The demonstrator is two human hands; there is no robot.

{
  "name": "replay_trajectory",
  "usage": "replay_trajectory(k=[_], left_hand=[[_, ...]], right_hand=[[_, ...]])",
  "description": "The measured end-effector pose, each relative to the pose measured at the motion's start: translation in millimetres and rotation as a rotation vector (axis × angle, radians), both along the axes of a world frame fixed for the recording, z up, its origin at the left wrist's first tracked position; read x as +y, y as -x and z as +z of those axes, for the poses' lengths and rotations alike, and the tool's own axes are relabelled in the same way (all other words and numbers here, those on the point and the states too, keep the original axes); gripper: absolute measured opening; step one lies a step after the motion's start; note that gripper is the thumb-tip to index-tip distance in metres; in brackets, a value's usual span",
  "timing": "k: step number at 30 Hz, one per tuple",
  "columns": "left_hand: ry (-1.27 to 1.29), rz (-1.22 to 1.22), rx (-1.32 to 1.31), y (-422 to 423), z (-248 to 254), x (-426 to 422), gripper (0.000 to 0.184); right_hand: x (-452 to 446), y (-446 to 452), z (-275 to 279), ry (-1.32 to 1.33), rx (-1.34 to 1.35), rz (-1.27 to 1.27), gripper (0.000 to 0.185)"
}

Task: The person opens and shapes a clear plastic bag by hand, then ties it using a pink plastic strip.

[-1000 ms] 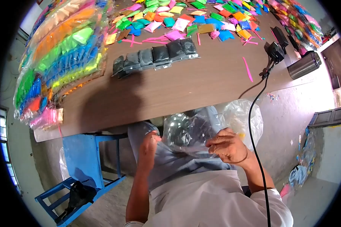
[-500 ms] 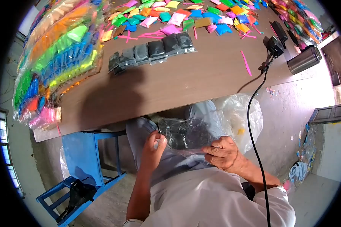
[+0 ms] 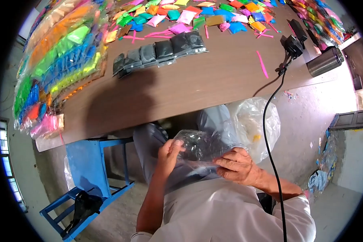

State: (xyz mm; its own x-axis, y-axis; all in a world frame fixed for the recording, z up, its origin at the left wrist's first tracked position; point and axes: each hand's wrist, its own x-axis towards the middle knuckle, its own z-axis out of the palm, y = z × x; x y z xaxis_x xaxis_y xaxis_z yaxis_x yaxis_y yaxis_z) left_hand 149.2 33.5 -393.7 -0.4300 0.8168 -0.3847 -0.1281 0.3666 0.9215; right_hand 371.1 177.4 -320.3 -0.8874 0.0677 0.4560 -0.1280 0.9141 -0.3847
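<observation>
Over my lap I hold a clear plastic bag (image 3: 199,146), its film wrinkled and shiny. My left hand (image 3: 169,155) pinches its left side between thumb and fingers. At its right edge, my right hand (image 3: 236,164) grips the film, fingers bent over it. Whether anything lies inside the bag I cannot make out; dark shade shows through it. On the table (image 3: 181,90) beyond my hands lies a slanting row of black packets (image 3: 164,50) in clear wrapping.
Colourful small packets (image 3: 185,17) and pink strips cover the table's far side. Long bags of coloured packets (image 3: 70,52) pile up at left. A steel flask (image 3: 324,62) and a black cable (image 3: 266,121) are at right. A large clear bag (image 3: 262,125) and blue stool (image 3: 88,161) flank my legs.
The bag's left side has moved right and bunched up, its top edge now rounded. My left hand has shifted slightly right with it; my right hand stays nearly in place.
</observation>
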Motion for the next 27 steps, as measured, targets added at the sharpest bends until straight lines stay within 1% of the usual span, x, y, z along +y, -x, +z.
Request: replay_trajectory(k=[3, 4, 6, 7, 8, 10, 11, 13, 14, 16, 17, 19, 20, 22, 26, 27], left_hand=[[0.003, 0.196, 0.04, 6, -13, 2, 0.033], [0.004, 0.196, 0.04, 8, -12, 1, 0.033], [0.03, 0.312, 0.026, 13, -6, -1, 0.031], [-0.077, 0.386, -0.008, 13, -11, -3, 0.03], [-0.075, 0.383, -0.008, 14, -9, -6, 0.03], [-0.04, 0.506, 0.061, 18, 0, -10, 0.03], [-0.039, 0.505, 0.06, 20, 2, -12, 0.03], [-0.093, 0.524, 0.077, 23, 5, -16, 0.031], [-0.092, 0.525, 0.075, 22, 7, -17, 0.031], [-0.092, 0.398, 0.178, 20, 11, -20, 0.031], [-0.092, 0.397, 0.176, 18, 15, -18, 0.031], [-0.147, 0.368, 0.202, 12, 23, -12, 0.031], [-0.148, 0.367, 0.201, 10, 21, -10, 0.031], [-0.195, 0.412, 0.051, 7, 18, -7, 0.03], [-0.235, 0.37, 0.028, 5, 19, -1, 0.029], [-0.272, 0.351, 0.04, 5, 19, 0, 0.029]], right_hand=[[4, -1, 7, 0.02, -0.011, 0.008, 0.015], [5, -1, 9, 0.033, -0.013, 0.012, 0.016], [5, -3, 4, 0.02, -0.022, -0.004, 0.017], [4, -5, 1, 0.007, -0.031, -0.019, 0.018], [3, -8, 0, 0.009, -0.032, -0.021, 0.018], [3, -13, -1, 0.009, -0.125, -0.037, 0.022], [3, -18, -4, 0.009, -0.126, -0.038, 0.022], [3, -26, -11, -0.025, -0.314, -0.11, 0.023], [3, -27, -13, -0.025, -0.315, -0.11, 0.023], [2, -29, -16, -0.103, -0.416, -0.198, 0.025], [2, -28, -16, -0.104, -0.417, -0.199, 0.025], [-2, -22, -15, 0.032, -0.372, -0.254, 0.026], [-5, -18, -14, 0.032, -0.372, -0.254, 0.026], [-12, -9, -12, 0.09, -0.376, -0.291, 0.03], [-21, 2, -22, 0.07, -0.367, -0.224, 0.032], [-23, 4, -24, 0.06, -0.318, -0.19, 0.032]])
